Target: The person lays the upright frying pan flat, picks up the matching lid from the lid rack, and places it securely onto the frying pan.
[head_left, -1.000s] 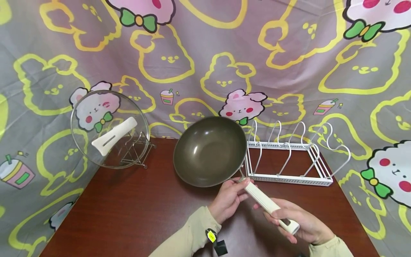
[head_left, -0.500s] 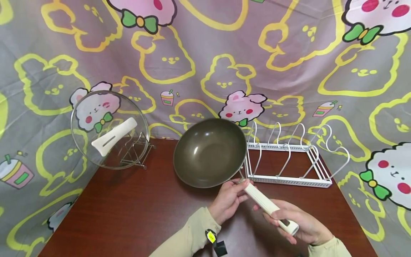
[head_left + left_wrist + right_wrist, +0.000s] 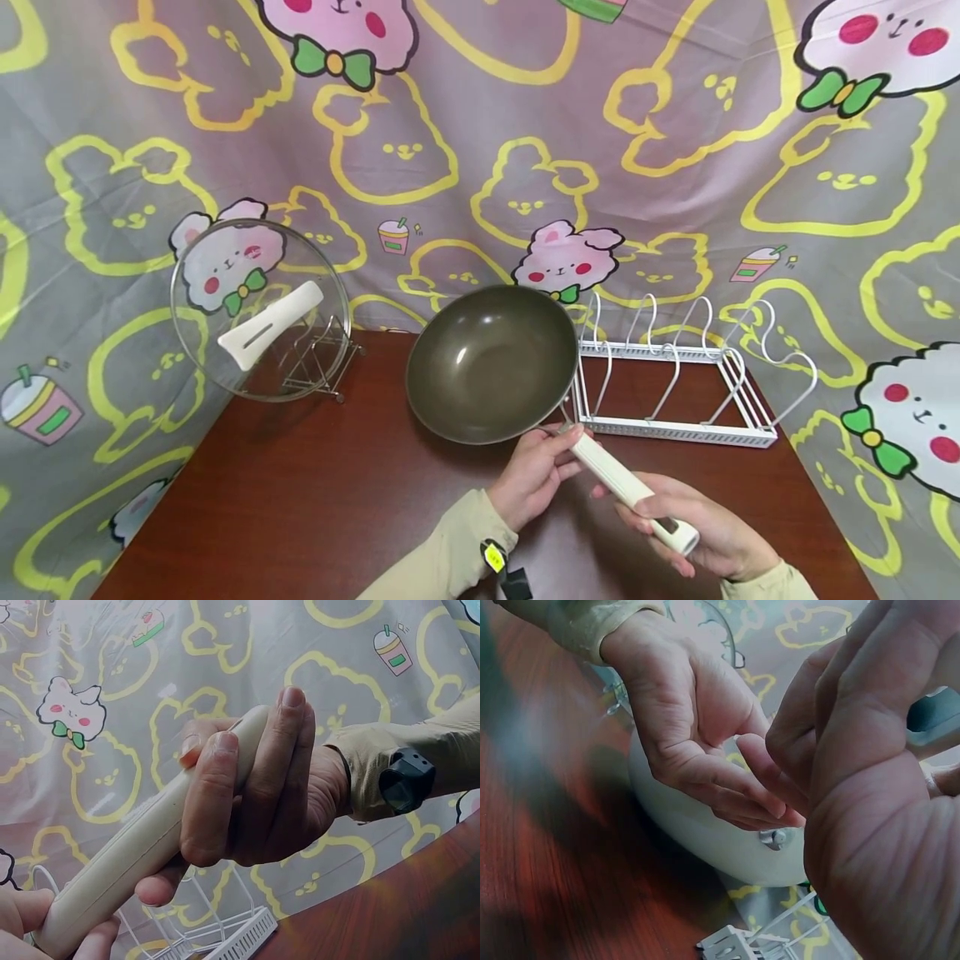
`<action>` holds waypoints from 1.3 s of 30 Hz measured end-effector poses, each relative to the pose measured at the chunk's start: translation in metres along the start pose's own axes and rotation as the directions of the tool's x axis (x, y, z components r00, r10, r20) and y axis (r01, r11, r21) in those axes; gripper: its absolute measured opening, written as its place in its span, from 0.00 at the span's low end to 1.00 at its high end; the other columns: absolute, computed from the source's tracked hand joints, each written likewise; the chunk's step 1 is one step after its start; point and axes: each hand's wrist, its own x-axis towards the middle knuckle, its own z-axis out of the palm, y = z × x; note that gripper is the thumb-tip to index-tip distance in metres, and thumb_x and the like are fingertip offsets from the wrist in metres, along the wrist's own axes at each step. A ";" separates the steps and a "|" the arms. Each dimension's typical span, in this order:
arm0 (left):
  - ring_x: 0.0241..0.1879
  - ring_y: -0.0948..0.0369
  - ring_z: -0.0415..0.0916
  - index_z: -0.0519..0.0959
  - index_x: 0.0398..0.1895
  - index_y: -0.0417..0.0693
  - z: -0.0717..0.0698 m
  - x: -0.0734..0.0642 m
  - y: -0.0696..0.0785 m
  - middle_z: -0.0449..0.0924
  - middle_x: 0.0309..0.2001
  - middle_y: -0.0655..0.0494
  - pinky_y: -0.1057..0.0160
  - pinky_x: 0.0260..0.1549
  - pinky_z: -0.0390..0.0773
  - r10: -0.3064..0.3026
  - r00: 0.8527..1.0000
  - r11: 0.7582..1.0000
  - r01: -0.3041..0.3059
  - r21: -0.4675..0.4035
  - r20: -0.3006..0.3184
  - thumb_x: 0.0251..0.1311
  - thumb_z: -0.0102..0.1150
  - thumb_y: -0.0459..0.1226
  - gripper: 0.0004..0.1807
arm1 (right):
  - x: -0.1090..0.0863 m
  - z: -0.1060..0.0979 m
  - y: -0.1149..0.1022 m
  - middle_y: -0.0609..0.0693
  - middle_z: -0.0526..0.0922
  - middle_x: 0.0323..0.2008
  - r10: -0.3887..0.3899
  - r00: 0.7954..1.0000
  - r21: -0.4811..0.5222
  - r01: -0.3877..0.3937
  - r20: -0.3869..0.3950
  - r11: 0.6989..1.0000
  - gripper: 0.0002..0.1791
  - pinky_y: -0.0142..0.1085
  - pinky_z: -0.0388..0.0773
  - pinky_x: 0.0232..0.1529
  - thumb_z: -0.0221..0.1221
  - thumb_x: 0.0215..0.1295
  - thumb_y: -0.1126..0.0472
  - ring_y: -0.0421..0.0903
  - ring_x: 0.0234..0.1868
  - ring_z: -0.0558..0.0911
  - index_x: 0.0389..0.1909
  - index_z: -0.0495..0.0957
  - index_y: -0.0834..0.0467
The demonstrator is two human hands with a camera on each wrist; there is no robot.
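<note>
A dark-coated wok [image 3: 491, 367] with a long cream handle [image 3: 611, 471] is held up over the table, its inside tilted toward the head camera. My left hand [image 3: 534, 475] pinches the handle's front end, close to the wok's rim. My right hand [image 3: 693, 525] grips the handle near its far end, thumb on top. In the left wrist view, the right fingers [image 3: 206, 802] wrap round the cream handle [image 3: 127, 862]. From the right wrist view, the wok's pale outside [image 3: 697, 832] shows beneath the left hand [image 3: 690, 727].
Right of the wok, a white rack [image 3: 675, 429] with upright wire dividers stands on the brown table [image 3: 300, 500]. At the left, a glass lid [image 3: 262, 392] with a cream handle leans on a small wire stand [image 3: 330, 375]. A patterned cloth [image 3: 442, 100] hangs behind.
The head view has shifted slightly, so the scene sits a little lower. Both hands keep their hold on the wok's handle, with the wok almost unmoved.
</note>
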 end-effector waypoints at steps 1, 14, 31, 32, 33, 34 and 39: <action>0.41 0.62 0.87 0.78 0.43 0.41 0.000 0.000 0.000 0.89 0.41 0.51 0.55 0.54 0.85 0.002 1.000 1.000 -0.002 0.002 0.003 0.73 0.58 0.32 0.03 | 0.000 0.000 0.000 0.46 0.77 0.40 0.002 1.000 0.007 -0.002 -0.001 1.000 0.28 0.50 0.45 0.06 0.29 0.75 0.75 0.57 0.15 0.54 0.73 0.59 0.72; 0.41 0.62 0.87 0.77 0.42 0.41 -0.001 -0.001 -0.004 0.89 0.43 0.47 0.54 0.53 0.85 0.002 1.000 1.000 -0.002 0.003 -0.011 0.73 0.59 0.33 0.03 | -0.001 0.000 0.002 0.46 0.77 0.41 0.010 1.000 0.004 -0.010 0.001 1.000 0.28 0.50 0.46 0.04 0.29 0.74 0.75 0.59 0.14 0.53 0.73 0.56 0.75; 0.40 0.62 0.86 0.77 0.39 0.42 0.001 0.004 -0.002 0.87 0.38 0.53 0.52 0.54 0.85 0.000 1.000 1.000 0.000 -0.002 -0.026 0.73 0.59 0.32 0.03 | -0.002 -0.005 -0.002 0.45 0.78 0.39 0.046 0.999 0.047 -0.045 -0.022 0.998 0.28 0.49 0.43 0.08 0.28 0.76 0.74 0.57 0.15 0.53 0.74 0.59 0.71; 0.40 0.62 0.86 0.76 0.39 0.42 0.001 0.004 -0.002 0.87 0.38 0.53 0.52 0.54 0.85 0.001 1.000 1.000 -0.001 -0.002 -0.027 0.72 0.59 0.33 0.03 | -0.002 -0.005 -0.002 0.45 0.78 0.39 0.044 0.999 0.045 -0.044 -0.021 0.998 0.28 0.49 0.43 0.07 0.28 0.76 0.74 0.57 0.15 0.53 0.74 0.58 0.72; 0.40 0.62 0.86 0.77 0.40 0.41 0.001 0.004 -0.002 0.87 0.38 0.53 0.51 0.54 0.85 0.002 1.000 1.000 -0.002 -0.003 -0.028 0.72 0.59 0.32 0.03 | -0.002 -0.006 -0.002 0.45 0.77 0.39 0.042 0.999 0.043 -0.042 -0.018 0.998 0.28 0.50 0.43 0.07 0.28 0.76 0.74 0.57 0.15 0.53 0.74 0.58 0.72; 0.40 0.62 0.86 0.77 0.39 0.42 0.001 0.004 -0.002 0.87 0.38 0.53 0.51 0.54 0.85 0.002 1.000 1.000 -0.002 -0.002 -0.029 0.72 0.59 0.32 0.03 | -0.003 -0.006 -0.002 0.45 0.78 0.39 0.042 0.999 0.040 -0.042 -0.019 0.998 0.28 0.50 0.43 0.07 0.28 0.76 0.74 0.56 0.15 0.53 0.74 0.57 0.73; 0.40 0.62 0.86 0.77 0.39 0.42 0.002 0.004 -0.003 0.87 0.38 0.52 0.51 0.54 0.85 0.004 0.999 1.000 -0.004 -0.003 -0.033 0.72 0.59 0.32 0.02 | -0.004 -0.007 -0.001 0.45 0.77 0.39 0.043 0.999 0.038 -0.042 -0.017 0.998 0.28 0.50 0.44 0.07 0.28 0.76 0.75 0.56 0.15 0.53 0.74 0.57 0.73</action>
